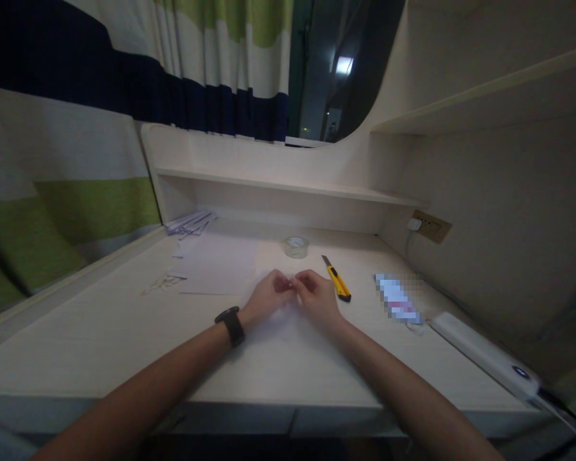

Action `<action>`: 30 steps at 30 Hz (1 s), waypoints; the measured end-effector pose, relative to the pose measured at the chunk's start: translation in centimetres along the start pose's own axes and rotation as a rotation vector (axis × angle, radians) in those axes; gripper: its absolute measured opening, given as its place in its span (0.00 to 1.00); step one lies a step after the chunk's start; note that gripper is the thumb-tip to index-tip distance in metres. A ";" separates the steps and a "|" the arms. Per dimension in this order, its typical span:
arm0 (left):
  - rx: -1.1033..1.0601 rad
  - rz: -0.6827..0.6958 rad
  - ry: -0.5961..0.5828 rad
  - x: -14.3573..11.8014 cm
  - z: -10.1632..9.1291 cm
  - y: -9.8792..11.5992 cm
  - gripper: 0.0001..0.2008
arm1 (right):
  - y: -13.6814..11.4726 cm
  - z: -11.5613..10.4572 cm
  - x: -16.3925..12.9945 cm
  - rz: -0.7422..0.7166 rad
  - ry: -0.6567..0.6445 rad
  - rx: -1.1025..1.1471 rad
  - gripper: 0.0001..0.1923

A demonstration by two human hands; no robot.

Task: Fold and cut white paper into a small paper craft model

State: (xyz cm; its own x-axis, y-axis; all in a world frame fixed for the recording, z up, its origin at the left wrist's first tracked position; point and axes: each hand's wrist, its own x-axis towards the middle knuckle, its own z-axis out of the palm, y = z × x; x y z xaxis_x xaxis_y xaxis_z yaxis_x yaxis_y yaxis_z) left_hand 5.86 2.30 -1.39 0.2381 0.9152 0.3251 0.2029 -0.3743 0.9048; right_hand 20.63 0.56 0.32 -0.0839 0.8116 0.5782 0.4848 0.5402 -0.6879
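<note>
Above the middle of the desk, my left hand (267, 296) and my right hand (319, 298) meet fingertip to fingertip. Both are closed in a pinch around something small and pale that I cannot make out. Just beyond them sits a roll of clear tape (296, 247). A yellow utility knife (337, 282) lies right of my right hand with its blade out. Large sheets of white paper (221, 261) are spread behind my left hand, and their edge reaches near it. A dark watch (231, 325) is on my left wrist.
Folded paper strips (192, 223) are piled at the back left, with thin pale strips (164, 282) nearer. On the right lie a blurred-out phone-like object (397, 299) and a long white power strip (484, 353). A shelf (288, 184) runs along the back; a curtain (96, 153) hangs left.
</note>
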 end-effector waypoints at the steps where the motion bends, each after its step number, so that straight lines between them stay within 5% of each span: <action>1: -0.077 -0.037 -0.026 0.1 -0.1 0.0 0.12 | 0.1 0.0 0.0 0.005 -0.005 0.012 0.06; 9: -0.285 -0.262 0.000 0.5 -0.3 -0.2 0.11 | 1.2 0.3 0.4 0.047 -0.101 0.196 0.06; 17: -0.319 -0.353 -0.098 0.3 -1.1 0.3 0.10 | 2.5 -1.7 1.6 -0.158 -0.192 -0.218 0.06; 22: -0.387 -0.359 -0.231 -0.4 -2.0 -0.4 0.16 | 2.4 -1.9 1.6 -0.229 -0.258 -0.255 0.07; 30: -0.407 -0.323 -0.281 -1.1 -2.7 -1.5 0.16 | 1.8 -1.3 0.8 -0.295 -0.371 -0.365 0.09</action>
State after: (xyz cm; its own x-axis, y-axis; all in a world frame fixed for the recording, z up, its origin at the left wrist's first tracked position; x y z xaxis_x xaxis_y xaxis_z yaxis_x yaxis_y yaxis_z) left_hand 2.78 2.22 -2.34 0.4785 0.8779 -0.0198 -0.0606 0.0556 0.9966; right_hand 22.51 1.89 0.12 -0.5270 0.6978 0.4852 0.6572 0.6966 -0.2879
